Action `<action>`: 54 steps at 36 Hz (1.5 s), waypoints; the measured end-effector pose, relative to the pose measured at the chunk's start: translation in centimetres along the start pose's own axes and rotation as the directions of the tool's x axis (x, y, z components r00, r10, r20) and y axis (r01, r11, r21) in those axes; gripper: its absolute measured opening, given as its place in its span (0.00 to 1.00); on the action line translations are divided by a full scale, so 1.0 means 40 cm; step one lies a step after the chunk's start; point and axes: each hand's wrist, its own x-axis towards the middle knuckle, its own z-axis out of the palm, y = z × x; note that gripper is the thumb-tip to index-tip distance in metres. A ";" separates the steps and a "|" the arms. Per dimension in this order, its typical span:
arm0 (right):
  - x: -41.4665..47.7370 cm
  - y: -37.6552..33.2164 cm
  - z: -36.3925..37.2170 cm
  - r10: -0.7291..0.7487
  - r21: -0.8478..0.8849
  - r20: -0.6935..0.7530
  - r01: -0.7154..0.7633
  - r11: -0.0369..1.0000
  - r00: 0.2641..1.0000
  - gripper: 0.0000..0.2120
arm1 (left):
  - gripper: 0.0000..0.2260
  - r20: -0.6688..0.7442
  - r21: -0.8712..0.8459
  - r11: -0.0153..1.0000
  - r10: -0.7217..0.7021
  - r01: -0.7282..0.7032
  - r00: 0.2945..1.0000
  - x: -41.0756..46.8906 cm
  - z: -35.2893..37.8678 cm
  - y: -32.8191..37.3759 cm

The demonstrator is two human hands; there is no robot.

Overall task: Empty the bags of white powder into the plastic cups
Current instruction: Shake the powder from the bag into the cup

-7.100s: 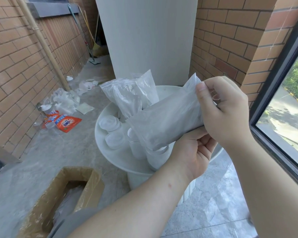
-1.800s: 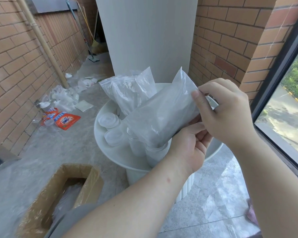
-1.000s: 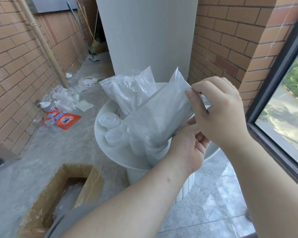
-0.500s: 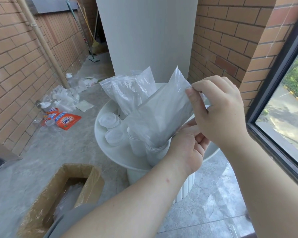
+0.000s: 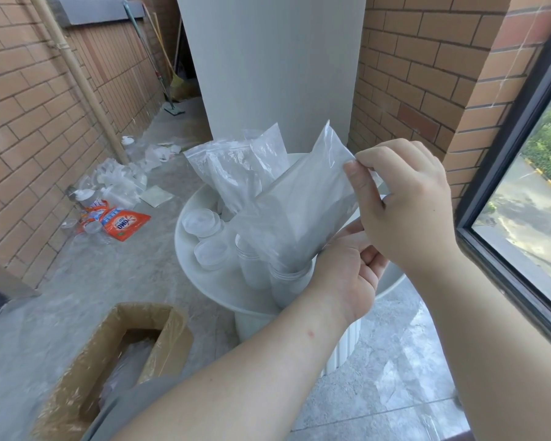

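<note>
The bag of powder (image 5: 303, 211) tilts above the worktop (image 5: 204, 281). Its long axis slopes from the raised corner, pinched by the right hand (image 5: 407, 205), down to the mouth of an open cup (image 5: 288, 281). The left hand (image 5: 347, 275), nearer the cup, grips the bag's lower edge.

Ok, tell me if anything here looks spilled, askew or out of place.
Only the floor by the left brick wall: an orange detergent pouch, clear cups and crumpled plastic wrappers lie strewn there. No spilled powder shows on the table under the bag.
</note>
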 end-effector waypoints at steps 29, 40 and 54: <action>0.003 -0.002 0.001 0.003 -0.005 -0.015 -0.003 1.000 1.000 0.15 | 0.23 0.018 0.019 0.999 0.050 -0.050 0.999 0.002 0.001 0.000; 0.004 -0.005 0.000 -0.013 -0.032 -0.036 0.012 0.999 0.999 0.15 | 0.23 0.015 0.009 0.999 0.047 -0.047 0.999 -0.001 0.003 -0.003; 0.006 -0.009 0.001 -0.025 -0.022 -0.033 0.024 0.999 0.999 0.16 | 0.21 -0.011 0.004 0.999 0.034 -0.033 0.999 0.000 0.002 -0.004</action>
